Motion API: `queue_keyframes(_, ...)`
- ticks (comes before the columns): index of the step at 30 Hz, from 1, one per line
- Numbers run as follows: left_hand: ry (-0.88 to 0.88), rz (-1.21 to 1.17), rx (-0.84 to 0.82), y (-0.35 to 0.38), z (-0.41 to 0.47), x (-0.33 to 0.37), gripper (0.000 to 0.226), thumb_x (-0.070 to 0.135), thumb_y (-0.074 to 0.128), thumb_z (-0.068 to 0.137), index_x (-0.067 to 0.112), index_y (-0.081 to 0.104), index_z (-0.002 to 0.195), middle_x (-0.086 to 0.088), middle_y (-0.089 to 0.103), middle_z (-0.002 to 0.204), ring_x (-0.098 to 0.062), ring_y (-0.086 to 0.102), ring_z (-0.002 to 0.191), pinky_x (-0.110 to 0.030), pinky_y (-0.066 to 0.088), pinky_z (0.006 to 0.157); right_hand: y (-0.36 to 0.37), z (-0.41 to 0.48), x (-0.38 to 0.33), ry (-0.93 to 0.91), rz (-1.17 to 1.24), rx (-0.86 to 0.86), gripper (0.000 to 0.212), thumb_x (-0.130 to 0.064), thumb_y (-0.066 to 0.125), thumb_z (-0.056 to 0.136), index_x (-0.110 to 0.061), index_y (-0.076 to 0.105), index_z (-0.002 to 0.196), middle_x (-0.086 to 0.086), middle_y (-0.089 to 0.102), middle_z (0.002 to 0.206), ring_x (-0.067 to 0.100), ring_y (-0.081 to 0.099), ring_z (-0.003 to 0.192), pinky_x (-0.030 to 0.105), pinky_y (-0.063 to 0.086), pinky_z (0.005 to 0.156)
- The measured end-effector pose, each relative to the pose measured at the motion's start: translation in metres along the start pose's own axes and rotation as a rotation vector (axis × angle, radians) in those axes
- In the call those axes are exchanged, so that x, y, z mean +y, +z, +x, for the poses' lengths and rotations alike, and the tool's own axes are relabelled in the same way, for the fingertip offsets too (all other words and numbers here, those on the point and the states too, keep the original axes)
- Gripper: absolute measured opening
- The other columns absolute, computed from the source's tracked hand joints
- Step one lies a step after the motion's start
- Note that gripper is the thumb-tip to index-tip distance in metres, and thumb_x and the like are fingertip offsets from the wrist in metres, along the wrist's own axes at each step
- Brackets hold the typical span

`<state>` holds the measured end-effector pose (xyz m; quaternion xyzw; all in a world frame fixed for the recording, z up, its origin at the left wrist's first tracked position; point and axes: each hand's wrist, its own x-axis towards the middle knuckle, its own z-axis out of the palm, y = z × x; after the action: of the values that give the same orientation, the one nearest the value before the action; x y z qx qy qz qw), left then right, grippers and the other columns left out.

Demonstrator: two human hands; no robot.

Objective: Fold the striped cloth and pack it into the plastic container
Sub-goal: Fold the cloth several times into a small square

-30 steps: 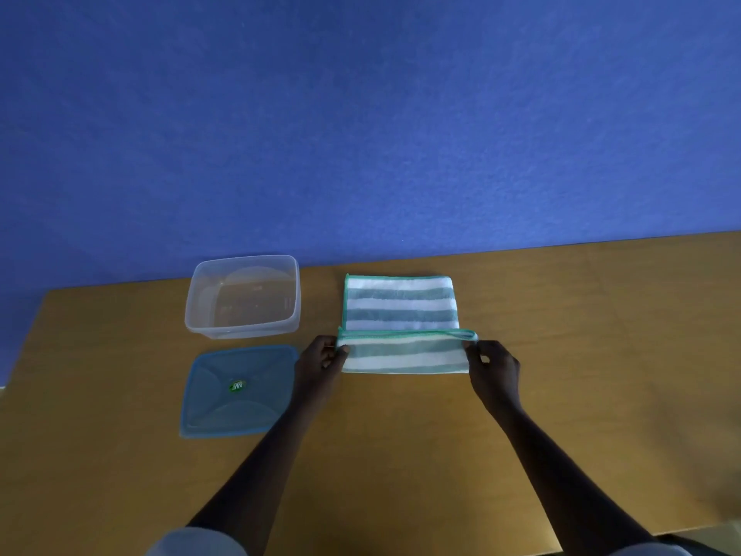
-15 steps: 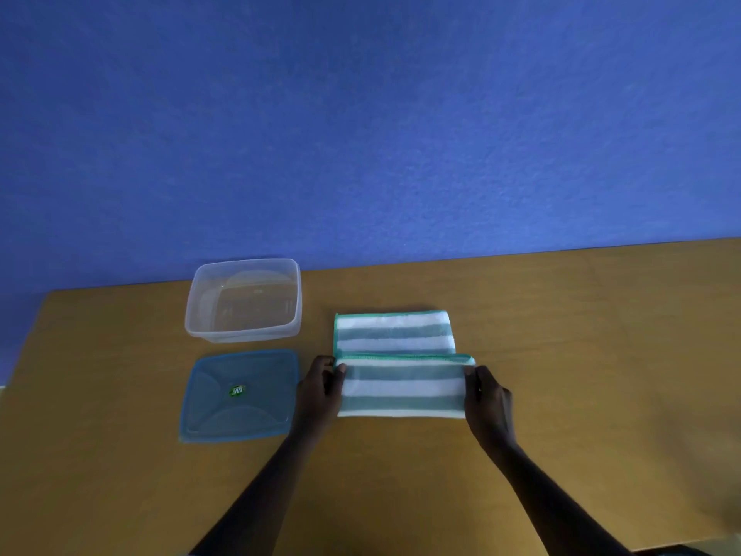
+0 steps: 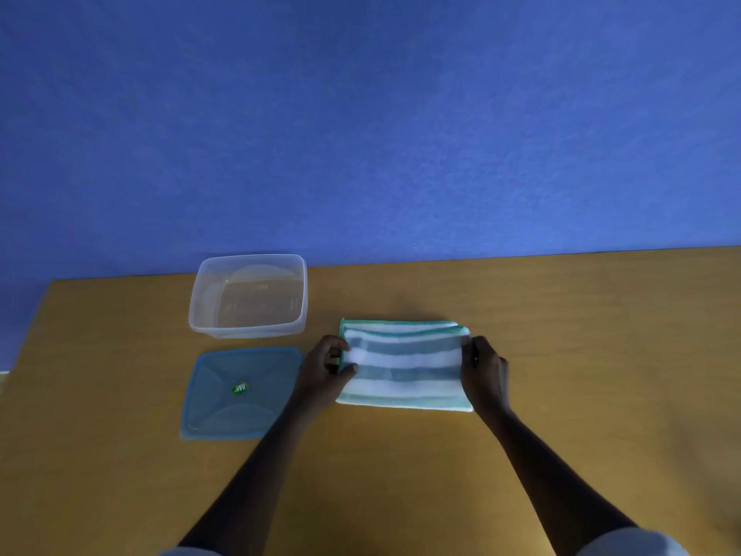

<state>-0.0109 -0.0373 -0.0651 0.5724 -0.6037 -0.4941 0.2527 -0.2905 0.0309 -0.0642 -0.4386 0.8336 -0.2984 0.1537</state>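
Scanning left to right: blue lid (image 3: 240,393) lies flat on the bench (image 3: 581,335), off its box, near-left of everything else. Just behind it sits the plastic container (image 3: 248,296), open, clear, nothing inside. Lid and container close together but not touching, as far as I can tell.

Left hand (image 3: 322,371) is at the cloth's left edge, grip narrow, thumb and fingers pinched on the top layer there. Striped cloth (image 3: 403,367) lies on the bench to the right of the container, well outside it, doubled over into a wide rectangle. Green hems at the far edge are nearly lined up, slightly staggered, top layer a bit puffy. Right hand (image 3: 483,371) is at the right edge, grip narrow too, fingertips closed on the cloth's edge.

Status, my read:
- One fold basically done, hands setting the edges down.
- Cloth looks wider than the container opening, so likely at least one more fold, across the long side.
- Packing not started; container empty.
- Lid off, so no blocker for insertion. Task doesn't call for closing it.

Roughly a third to halfway through.
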Motion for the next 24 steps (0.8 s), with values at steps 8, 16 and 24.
queue_keyframes(8,0.008,0.204,-0.061,-0.001,0.011,0.002,0.05,0.008,0.073,0.085,0.011,0.061,0.134,-0.008,0.064,0.133,-0.022,0.061,0.12,-0.029,0.048,0.1,0.011,0.022,-0.006,0.122,0.019,-0.117,0.029,-0.032,0.044,0.104,-0.008,0.06,0.105,0.007,0.065,0.082,0.027,0.059,0.069,0.029,0.042,0.055)
queue_keyframes(16,0.082,0.387,-0.158,0.003,0.007,-0.001,0.087,0.018,0.079,0.081,0.002,0.032,0.152,-0.016,0.033,0.155,-0.026,0.036,0.144,-0.02,0.025,0.114,0.005,0.009,0.001,0.013,0.058,-0.198,0.038,0.01,0.049,0.077,-0.016,0.049,0.104,0.008,0.064,0.078,0.025,0.058,0.061,0.028,0.042,0.054)
queue_keyframes(24,0.142,0.489,-0.154,0.007,0.007,0.0,0.089,0.006,0.07,0.083,0.0,0.018,0.156,-0.02,0.019,0.159,-0.03,0.02,0.152,-0.018,0.014,0.117,0.005,0.01,-0.002,-0.06,-0.074,-0.167,0.044,0.019,0.05,0.08,-0.004,0.067,0.114,0.016,0.067,0.118,0.029,0.065,0.1,0.023,0.046,0.077)
